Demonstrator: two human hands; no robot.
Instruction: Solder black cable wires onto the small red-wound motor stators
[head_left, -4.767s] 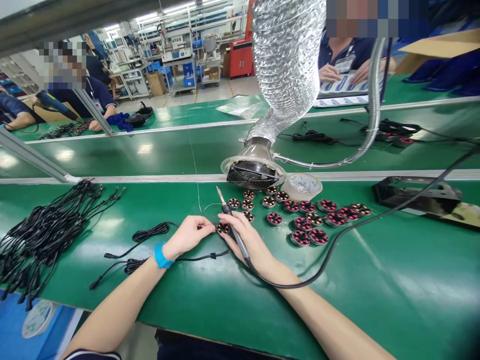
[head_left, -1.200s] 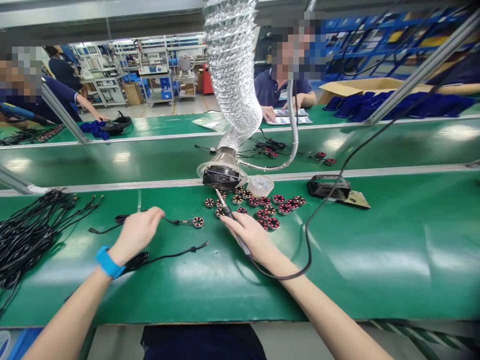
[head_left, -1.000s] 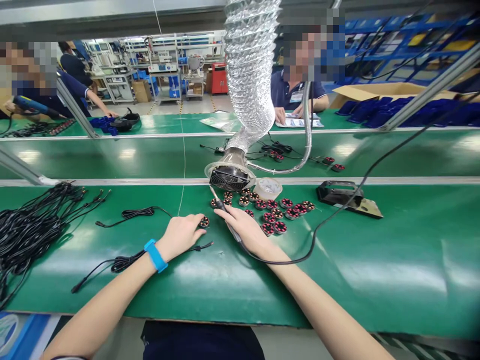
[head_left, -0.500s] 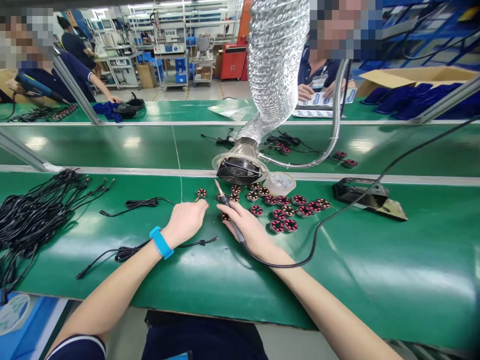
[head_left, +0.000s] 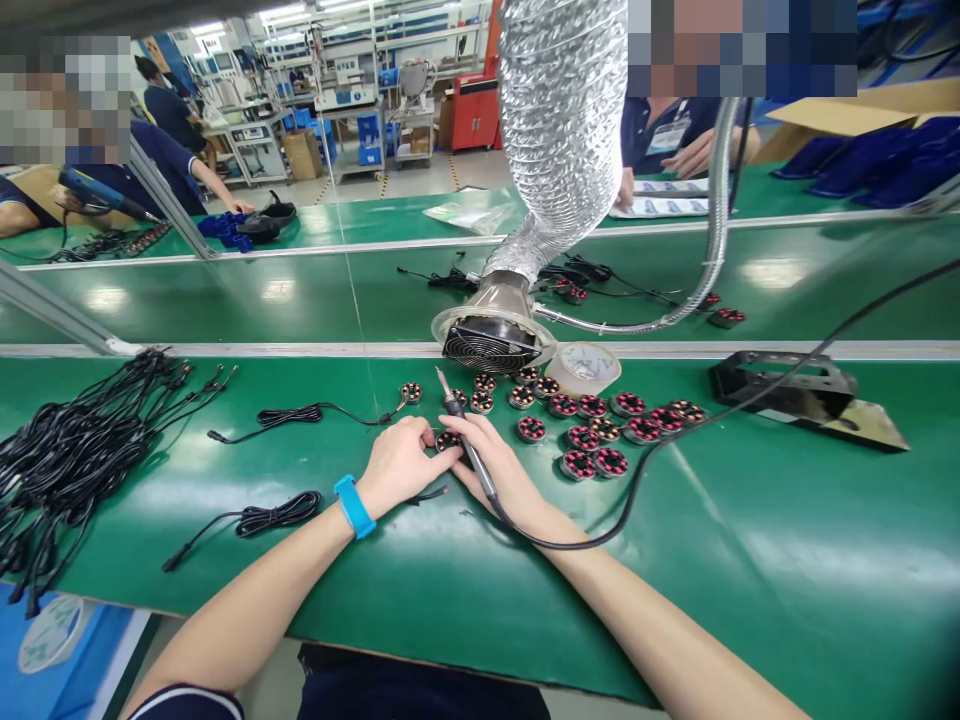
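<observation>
My right hand [head_left: 508, 478] is closed around a soldering iron [head_left: 478, 468], its tip pointing away from me and up. Between my two hands sits a small round motor stator [head_left: 448, 440] with copper windings. My left hand [head_left: 401, 462], with a blue band at the wrist, grips that stator with thumb and fingers; the right fingertips touch its other side. A black cable end [head_left: 429, 496] shows just below my left hand. Further off lies a stator joined to a coiled black cable [head_left: 289, 414]. Another coiled cable [head_left: 277, 514] lies left of my left forearm.
Several red-and-black stators [head_left: 583, 437] stand right of my hands. Behind them are a fume-extractor fan [head_left: 491, 345] on a silver duct [head_left: 559, 130] and a round plastic tub [head_left: 583, 368]. A black metal stand [head_left: 784, 385] lies right, a cable heap [head_left: 75, 460] left. Co-workers sit opposite.
My left hand has moved right and taken hold of the stator beside my right hand. The soldering iron stays in my right hand. The view has shifted slightly.
</observation>
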